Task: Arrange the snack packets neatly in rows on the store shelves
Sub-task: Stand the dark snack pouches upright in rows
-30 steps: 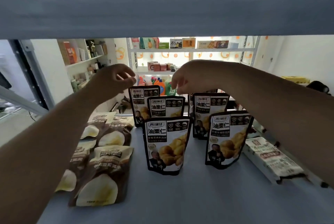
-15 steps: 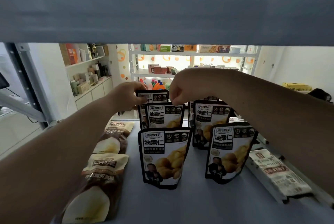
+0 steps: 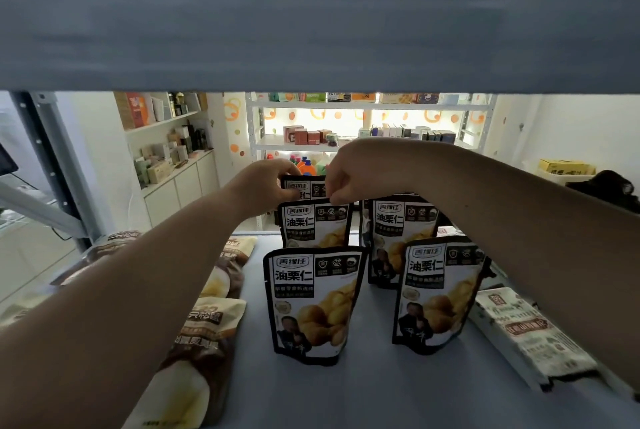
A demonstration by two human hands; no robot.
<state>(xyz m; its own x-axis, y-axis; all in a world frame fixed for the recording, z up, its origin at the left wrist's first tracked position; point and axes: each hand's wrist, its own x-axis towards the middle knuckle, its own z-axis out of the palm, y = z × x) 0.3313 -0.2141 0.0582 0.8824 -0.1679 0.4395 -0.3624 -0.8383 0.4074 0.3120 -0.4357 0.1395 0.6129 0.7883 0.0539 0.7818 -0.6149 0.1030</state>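
Observation:
Several black-and-white chestnut packets stand upright in two columns on the grey shelf [image 3: 363, 394]. The left column has a front packet [image 3: 311, 304], a middle packet [image 3: 315, 224] and a rear packet [image 3: 304, 186]. The right column has a front packet [image 3: 436, 293] and a rear one [image 3: 398, 231]. My left hand [image 3: 266, 186] pinches the rear left packet's top left corner. My right hand [image 3: 349, 179] pinches its top right corner, just above the middle packet. Most of the rear packet is hidden behind the middle one.
Brown chip packets [image 3: 207, 335] lie flat along the shelf's left side under my left forearm. A white packet [image 3: 526, 331] lies flat at the right edge. The shelf above [image 3: 311, 13] hangs low overhead. Other stocked shelves [image 3: 363, 137] stand across the room.
Both hands came down from above the packets and closed on the rear left packet's top corners. That packet now stands straighter behind the middle one.

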